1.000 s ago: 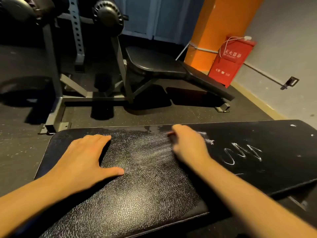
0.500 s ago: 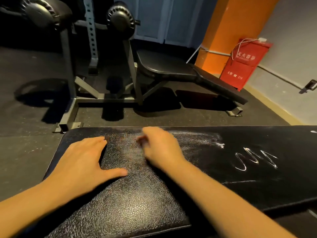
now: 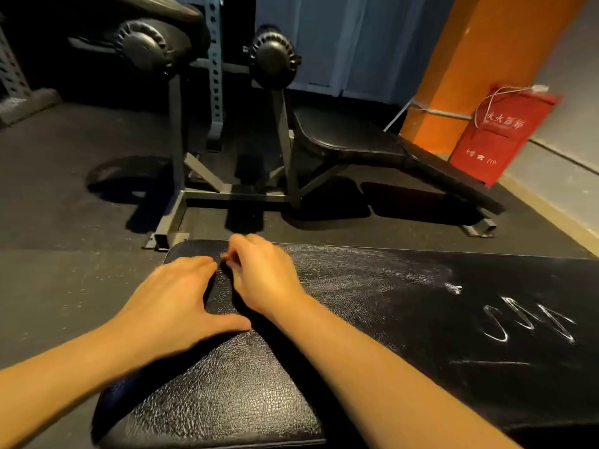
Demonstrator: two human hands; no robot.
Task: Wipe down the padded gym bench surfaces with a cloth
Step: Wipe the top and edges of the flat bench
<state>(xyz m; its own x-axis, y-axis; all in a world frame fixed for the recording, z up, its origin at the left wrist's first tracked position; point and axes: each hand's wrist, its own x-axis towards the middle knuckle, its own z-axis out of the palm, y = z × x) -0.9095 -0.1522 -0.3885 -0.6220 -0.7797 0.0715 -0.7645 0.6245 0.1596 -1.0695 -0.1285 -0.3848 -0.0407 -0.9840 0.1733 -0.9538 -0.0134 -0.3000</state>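
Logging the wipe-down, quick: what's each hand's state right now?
Left hand: open, pressed flat on the black textured vinyl bench pad.
Right hand: fingers curled against the pad; no cloth visible, cannot tell.

Left hand [image 3: 176,303] flat on the black bench pad [image 3: 372,319], thumb out. Right hand [image 3: 262,277] just beside it, fingers [image 3: 235,251] curled near the far edge. Chalky squiggles [image 3: 531,322] further right.

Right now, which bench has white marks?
The near bench, under the left hand and right hand: white smears and squiggles. The far bench looks plain black.
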